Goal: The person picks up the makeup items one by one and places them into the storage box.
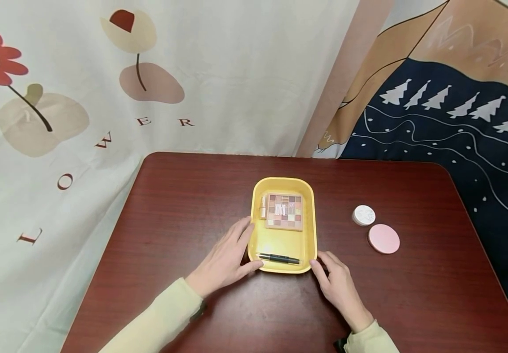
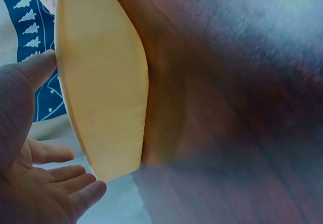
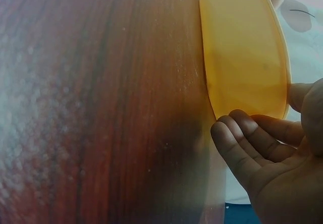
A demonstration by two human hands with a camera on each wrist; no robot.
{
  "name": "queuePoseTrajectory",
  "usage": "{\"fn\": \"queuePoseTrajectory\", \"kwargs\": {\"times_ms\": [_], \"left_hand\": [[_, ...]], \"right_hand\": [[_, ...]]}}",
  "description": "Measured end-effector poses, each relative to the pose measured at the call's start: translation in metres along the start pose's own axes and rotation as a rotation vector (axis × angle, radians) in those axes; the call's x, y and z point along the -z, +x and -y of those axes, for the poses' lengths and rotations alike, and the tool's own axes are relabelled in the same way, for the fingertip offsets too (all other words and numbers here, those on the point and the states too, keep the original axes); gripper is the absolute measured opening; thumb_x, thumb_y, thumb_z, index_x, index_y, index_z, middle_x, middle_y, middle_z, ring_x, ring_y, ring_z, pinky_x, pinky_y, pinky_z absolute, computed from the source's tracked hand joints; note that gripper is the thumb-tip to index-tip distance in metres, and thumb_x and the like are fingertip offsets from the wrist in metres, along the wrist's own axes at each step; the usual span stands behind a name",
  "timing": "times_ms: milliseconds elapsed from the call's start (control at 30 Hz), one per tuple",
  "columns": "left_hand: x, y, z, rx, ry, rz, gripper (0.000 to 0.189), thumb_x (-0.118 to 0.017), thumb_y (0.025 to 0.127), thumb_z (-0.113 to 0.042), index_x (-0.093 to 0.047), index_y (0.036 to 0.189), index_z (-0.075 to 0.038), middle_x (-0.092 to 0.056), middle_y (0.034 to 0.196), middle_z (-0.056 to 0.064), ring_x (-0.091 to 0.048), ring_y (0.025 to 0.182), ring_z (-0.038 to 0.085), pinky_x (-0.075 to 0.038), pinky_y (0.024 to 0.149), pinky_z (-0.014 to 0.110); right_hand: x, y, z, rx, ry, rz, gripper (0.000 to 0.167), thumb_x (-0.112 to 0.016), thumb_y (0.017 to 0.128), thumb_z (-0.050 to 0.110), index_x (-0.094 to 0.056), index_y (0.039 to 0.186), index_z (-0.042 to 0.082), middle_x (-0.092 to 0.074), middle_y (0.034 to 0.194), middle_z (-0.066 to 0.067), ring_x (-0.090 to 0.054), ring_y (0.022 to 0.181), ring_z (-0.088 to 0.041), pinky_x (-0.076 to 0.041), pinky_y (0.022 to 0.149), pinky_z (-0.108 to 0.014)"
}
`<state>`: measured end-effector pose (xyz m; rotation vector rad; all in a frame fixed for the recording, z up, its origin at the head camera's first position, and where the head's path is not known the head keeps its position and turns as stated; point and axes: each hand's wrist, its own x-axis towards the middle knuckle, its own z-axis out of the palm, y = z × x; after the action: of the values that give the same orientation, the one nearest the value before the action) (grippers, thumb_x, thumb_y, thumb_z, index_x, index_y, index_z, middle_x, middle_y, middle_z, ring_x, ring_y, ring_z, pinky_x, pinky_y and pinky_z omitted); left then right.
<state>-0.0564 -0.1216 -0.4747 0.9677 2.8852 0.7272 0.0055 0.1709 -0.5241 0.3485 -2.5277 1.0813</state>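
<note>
A yellow tray (image 1: 276, 241) with rounded corners sits on the table, its short end towards me. Fairly straight, spread fingers of my left hand (image 1: 224, 258) lie along its left side, with the thumb at the near left corner of the rim. My right hand (image 1: 339, 288) holds the near right corner, thumb at the rim and bent fingers against the outer wall (image 3: 245, 57). Inside the tray are a makeup palette (image 1: 284, 212) with a grid of colours, a small slim tube (image 1: 263, 207) beside it, and a black cosmetic pen (image 1: 279, 258) across the near end.
To the right of the tray, a small round white container (image 1: 363, 215) stands close to a flat round pink case (image 1: 384, 239). Everything is on a dark red-brown table (image 1: 183, 201). Behind its far edge hangs a pale printed curtain (image 1: 236, 73), with dark tree-patterned cloth (image 1: 444, 127) at the right.
</note>
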Motion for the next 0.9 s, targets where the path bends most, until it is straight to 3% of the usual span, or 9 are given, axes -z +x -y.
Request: {"fn": "queuePoseTrajectory", "kwargs": {"times_ms": [333, 900], "left_hand": [[-0.009, -0.008, -0.003, 0.071, -0.058, 0.000, 0.102, -0.079, 0.088, -0.052, -0.032, 0.159, 0.003, -0.034, 0.162, 0.023, -0.038, 0.148, 0.035, -0.037, 0.117, 0.053], [-0.014, -0.011, -0.004, 0.134, -0.133, 0.031, 0.104, -0.078, 0.088, -0.053, -0.029, 0.160, 0.003, -0.028, 0.167, 0.018, -0.032, 0.153, 0.032, -0.035, 0.119, 0.050]], "right_hand": [[0.000, 0.000, 0.000, 0.007, -0.001, -0.005, 0.023, -0.076, 0.086, -0.006, -0.074, 0.109, -0.002, -0.072, 0.098, -0.008, -0.071, 0.090, -0.020, -0.054, 0.080, -0.025], [0.000, 0.000, 0.004, 0.003, -0.040, -0.005, 0.020, -0.075, 0.087, -0.005, -0.074, 0.106, -0.001, -0.070, 0.092, -0.007, -0.068, 0.084, -0.017, -0.055, 0.073, -0.033]]}}
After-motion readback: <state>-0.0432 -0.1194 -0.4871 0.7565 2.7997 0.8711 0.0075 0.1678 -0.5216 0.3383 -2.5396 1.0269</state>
